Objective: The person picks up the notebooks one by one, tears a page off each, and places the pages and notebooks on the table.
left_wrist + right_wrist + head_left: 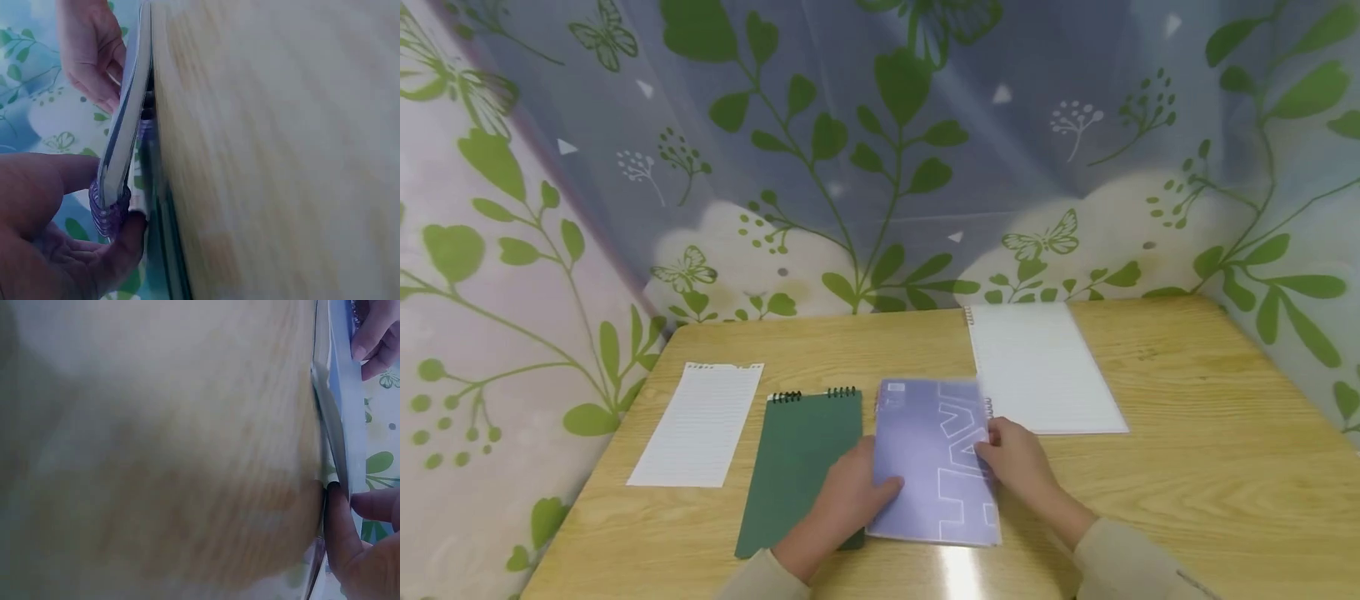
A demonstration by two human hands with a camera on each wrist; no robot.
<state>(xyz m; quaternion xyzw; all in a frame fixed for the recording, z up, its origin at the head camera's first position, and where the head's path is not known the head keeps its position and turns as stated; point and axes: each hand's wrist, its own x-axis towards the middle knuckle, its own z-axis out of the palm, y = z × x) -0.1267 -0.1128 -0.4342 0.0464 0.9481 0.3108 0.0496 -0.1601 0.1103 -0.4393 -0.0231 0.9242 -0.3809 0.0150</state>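
Wooden table point(1187, 483), leafy curtain point(898, 92) behind. Left hand point(853, 490), right hand point(1019, 460) pinch purple notebook point(921, 454) by side edges; green notepad point(805, 454) just left.

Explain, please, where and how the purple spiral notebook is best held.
Probably by both long edges of the purple spiral notebook, from left and right, pinching above and below: it is held above the table. The left hand has the thick coil; at the right edge a lower layer bows away, so the right hand should pinch all layers together.
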